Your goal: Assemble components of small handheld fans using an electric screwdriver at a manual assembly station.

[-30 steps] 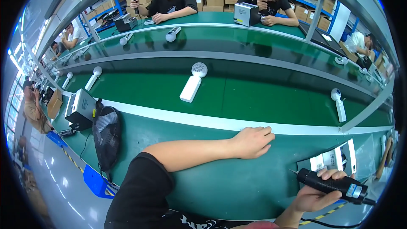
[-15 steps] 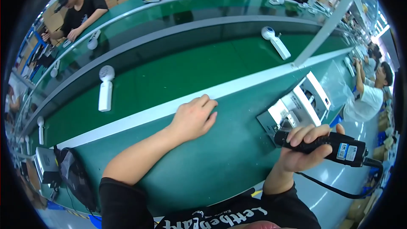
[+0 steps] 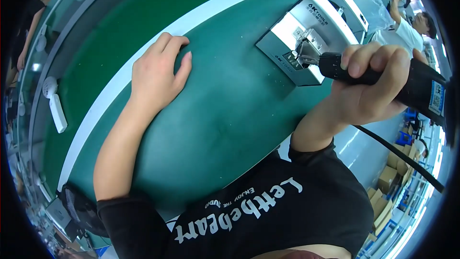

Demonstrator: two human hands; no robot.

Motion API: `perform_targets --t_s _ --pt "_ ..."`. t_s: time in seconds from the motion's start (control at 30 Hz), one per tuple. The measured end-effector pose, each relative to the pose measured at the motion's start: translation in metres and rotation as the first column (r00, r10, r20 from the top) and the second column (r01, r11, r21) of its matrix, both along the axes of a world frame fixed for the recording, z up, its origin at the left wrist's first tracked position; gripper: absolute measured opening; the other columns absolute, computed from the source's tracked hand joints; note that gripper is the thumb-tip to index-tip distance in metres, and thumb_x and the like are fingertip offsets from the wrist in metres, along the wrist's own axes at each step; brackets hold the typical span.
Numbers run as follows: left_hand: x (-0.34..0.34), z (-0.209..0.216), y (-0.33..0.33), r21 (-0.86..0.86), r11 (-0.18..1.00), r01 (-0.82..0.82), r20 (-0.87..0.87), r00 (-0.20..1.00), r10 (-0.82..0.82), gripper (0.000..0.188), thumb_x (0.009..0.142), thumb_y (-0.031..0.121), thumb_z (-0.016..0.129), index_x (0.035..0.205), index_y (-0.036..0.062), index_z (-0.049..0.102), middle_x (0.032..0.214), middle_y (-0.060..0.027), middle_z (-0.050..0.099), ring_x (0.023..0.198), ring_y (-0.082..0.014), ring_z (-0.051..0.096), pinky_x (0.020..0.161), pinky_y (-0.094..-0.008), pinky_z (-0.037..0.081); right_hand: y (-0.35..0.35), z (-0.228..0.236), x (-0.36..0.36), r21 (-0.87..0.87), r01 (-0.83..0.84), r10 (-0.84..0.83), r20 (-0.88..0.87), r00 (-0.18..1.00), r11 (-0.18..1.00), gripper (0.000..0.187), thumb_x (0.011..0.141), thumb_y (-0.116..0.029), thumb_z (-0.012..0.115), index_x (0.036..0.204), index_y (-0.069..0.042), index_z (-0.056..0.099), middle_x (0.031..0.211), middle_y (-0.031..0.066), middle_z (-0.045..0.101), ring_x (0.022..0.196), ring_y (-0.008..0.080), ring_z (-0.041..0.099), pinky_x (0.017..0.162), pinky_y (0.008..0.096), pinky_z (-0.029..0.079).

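Right hand grips black screwdriver, tip at dispenser (contact unclear). Left hand empty, half-curled, at tabletop's far edge; white device untouched.

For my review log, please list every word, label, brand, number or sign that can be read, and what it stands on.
Wording left unquoted:
Silver-white boxy machine: dark lettering on two faces, partly legible.
Black shirt: white lettering, the large letters legible.
Blue-and-white label on the black power screwdriver in the right hand: fine print too small to read.
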State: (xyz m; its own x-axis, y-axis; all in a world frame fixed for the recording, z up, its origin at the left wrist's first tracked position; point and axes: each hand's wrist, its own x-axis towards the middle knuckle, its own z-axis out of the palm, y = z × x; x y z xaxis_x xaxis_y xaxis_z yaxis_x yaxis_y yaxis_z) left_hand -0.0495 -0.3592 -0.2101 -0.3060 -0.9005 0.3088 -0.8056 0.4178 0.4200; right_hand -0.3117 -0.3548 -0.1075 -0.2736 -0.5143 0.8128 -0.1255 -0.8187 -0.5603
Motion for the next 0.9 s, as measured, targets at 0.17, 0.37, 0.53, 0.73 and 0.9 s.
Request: perform_targets --t_s 0.17,0.37,0.53,0.73,0.9 --pt "-0.003 -0.005 -0.001 0.022 1.0 0.003 0.023 1.0 -0.004 0.016 0.087 0.016 0.062 0.1 0.0071 0.06 0.089 -0.0069 0.059 0.074 -0.0243 0.062 0.06 -0.0351 0.049 -0.008 -0.007 0.0 -0.021 -0.019 0.019 -0.022 1.0 1.0 0.032 0.095 -0.004 0.049 0.123 0.004 0.035 0.058 0.0087 0.045 0.036 0.0138 0.046 0.035 0.0281 0.041" --pt "-0.006 -0.012 -0.009 0.021 1.0 0.004 0.039 0.999 -0.005 0.016 0.087 0.016 0.062 0.1 0.0072 0.06 0.089 -0.0069 0.059 0.074 -0.0238 0.062 0.06 -0.0346 0.05 -0.024 -0.019 0.003 0.075 0.128 -0.119 -0.107 0.987 0.989 0.015 0.093 -0.003 0.052 0.108 -0.002 0.047 0.064 0.0051 0.043 0.041 0.0119 0.042 0.04 0.0279 0.039" --pt "-0.007 -0.011 -0.011 0.059 0.998 -0.016 0.032 0.999 0.014 0.019 0.087 0.016 0.063 0.103 0.007 0.061 0.09 -0.0069 0.059 0.075 -0.0237 0.063 0.062 -0.0341 0.051 -0.024 -0.018 -0.007 0.236 -0.224 0.202 0.113 0.973 0.946 0.012 0.096 -0.008 0.048 0.108 -0.003 0.049 0.069 0.004 0.045 0.044 0.0107 0.041 0.042 0.0271 0.038" --pt "-0.024 -0.009 -0.061 0.038 0.996 -0.075 -0.122 0.989 0.08 0.034 0.088 0.026 0.063 0.113 0.0042 0.059 0.092 -0.0081 0.062 0.076 -0.021 0.062 0.069 -0.0343 0.05 -0.015 -0.006 -0.012 0.143 -0.443 0.397 0.265 0.879 0.885 0.018 0.1 -0.014 0.04 0.113 -0.003 0.047 0.073 0.0028 0.043 0.046 0.0098 0.038 0.042 0.0269 0.037" --pt "-0.076 -0.027 -0.18 0.397 0.876 -0.272 -0.133 0.928 0.349 0.075 0.086 0.061 0.055 0.122 -0.0044 0.057 0.114 -0.0194 0.065 0.103 -0.0361 0.063 0.086 -0.0386 0.05 0.0 -0.022 -0.001 0.08 -0.478 0.42 0.366 0.83 0.875 0.023 0.102 -0.015 0.037 0.122 -0.004 0.04 0.072 0.0035 0.041 0.045 0.0101 0.038 0.042 0.026 0.039"
